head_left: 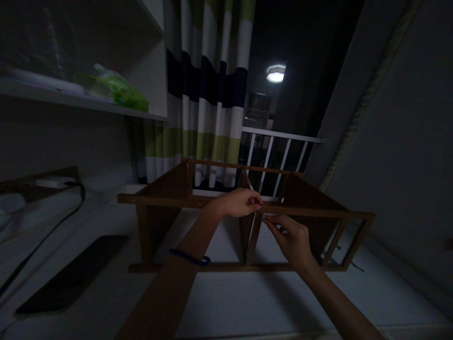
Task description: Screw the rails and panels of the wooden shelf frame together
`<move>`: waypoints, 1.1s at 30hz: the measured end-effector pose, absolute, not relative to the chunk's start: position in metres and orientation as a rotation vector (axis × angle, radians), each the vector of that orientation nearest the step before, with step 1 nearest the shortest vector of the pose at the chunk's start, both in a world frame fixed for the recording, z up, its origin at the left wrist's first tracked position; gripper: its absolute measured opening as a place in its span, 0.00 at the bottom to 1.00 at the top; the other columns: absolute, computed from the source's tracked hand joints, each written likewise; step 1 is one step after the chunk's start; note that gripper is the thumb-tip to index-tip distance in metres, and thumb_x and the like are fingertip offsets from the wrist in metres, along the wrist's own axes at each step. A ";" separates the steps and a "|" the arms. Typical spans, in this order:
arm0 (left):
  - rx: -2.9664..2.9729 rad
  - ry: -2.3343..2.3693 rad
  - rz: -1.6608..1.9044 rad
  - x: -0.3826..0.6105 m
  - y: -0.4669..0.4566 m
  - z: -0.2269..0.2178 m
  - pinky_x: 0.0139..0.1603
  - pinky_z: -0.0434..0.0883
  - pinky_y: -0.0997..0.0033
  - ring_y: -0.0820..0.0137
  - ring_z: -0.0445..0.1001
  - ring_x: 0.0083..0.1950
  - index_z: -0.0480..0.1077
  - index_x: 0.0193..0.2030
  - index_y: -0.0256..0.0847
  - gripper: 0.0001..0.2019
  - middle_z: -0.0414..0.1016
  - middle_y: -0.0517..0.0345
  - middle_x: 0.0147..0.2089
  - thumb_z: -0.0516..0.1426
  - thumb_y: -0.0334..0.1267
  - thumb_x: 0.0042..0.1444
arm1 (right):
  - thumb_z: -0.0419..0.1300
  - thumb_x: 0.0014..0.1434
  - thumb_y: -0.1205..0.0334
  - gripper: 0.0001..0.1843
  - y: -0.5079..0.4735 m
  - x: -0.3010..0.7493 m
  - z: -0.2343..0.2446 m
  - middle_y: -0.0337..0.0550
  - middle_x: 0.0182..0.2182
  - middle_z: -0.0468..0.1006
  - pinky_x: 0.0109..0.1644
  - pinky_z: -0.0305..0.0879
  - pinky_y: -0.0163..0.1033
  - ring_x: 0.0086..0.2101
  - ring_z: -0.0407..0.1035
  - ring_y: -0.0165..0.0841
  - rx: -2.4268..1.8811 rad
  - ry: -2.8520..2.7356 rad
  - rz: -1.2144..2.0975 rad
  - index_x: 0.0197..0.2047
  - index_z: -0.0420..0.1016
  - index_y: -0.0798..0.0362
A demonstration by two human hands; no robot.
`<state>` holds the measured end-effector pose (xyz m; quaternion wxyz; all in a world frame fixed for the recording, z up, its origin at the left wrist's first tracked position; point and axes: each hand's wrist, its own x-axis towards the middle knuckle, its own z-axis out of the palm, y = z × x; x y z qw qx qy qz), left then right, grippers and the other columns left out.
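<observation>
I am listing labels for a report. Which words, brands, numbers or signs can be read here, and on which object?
None can be read.
Brown wooden slatted rack, touched by the left hand and right hand: no label shows.
Green plastic bag on the white wall shelf: any print is too dark and blurred.
Flat black slab on the white surface: no marks show.

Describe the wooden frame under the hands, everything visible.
The wooden frame is dark brown, built of thin rails, slanted solid end panels and a middle upright, with open bays between. It stands on a pale surface in dim light. The left hand curls over its top front rail; the right hand has fingertips at the middle upright's joint.
</observation>
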<state>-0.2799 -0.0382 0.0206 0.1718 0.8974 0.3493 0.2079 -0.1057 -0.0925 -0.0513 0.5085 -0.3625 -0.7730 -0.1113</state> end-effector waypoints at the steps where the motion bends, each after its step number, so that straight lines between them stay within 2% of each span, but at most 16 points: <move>1: 2.547 0.992 0.589 -0.280 -0.038 0.021 0.35 0.65 0.78 0.74 0.70 0.35 0.69 0.42 0.36 0.10 0.73 0.56 0.34 0.52 0.34 0.54 | 0.58 0.55 0.63 0.02 -0.092 -0.106 -0.051 0.38 0.28 0.77 0.29 0.67 0.32 0.27 0.71 0.28 -0.873 -1.860 -0.274 0.32 0.71 0.51; 17: 2.512 0.992 0.596 -0.279 -0.040 0.022 0.35 0.64 0.77 0.73 0.69 0.34 0.70 0.41 0.35 0.10 0.73 0.56 0.33 0.52 0.33 0.53 | 0.59 0.53 0.66 0.01 -0.094 -0.108 -0.047 0.37 0.26 0.77 0.25 0.64 0.30 0.25 0.70 0.27 -0.842 -1.846 -0.316 0.31 0.70 0.52; 26: 2.528 0.988 0.592 -0.279 -0.036 0.018 0.35 0.64 0.77 0.74 0.70 0.35 0.69 0.41 0.36 0.10 0.73 0.56 0.34 0.52 0.34 0.54 | 0.59 0.53 0.68 0.01 -0.093 -0.109 -0.044 0.41 0.28 0.78 0.31 0.67 0.32 0.28 0.72 0.29 -0.845 -1.856 -0.345 0.31 0.71 0.53; 33: 2.530 0.966 0.606 -0.280 -0.034 0.017 0.36 0.64 0.77 0.73 0.70 0.35 0.69 0.41 0.36 0.10 0.73 0.55 0.35 0.52 0.34 0.54 | 0.58 0.55 0.67 0.03 -0.093 -0.108 -0.044 0.41 0.27 0.77 0.30 0.66 0.32 0.27 0.72 0.30 -0.876 -1.877 -0.369 0.29 0.70 0.53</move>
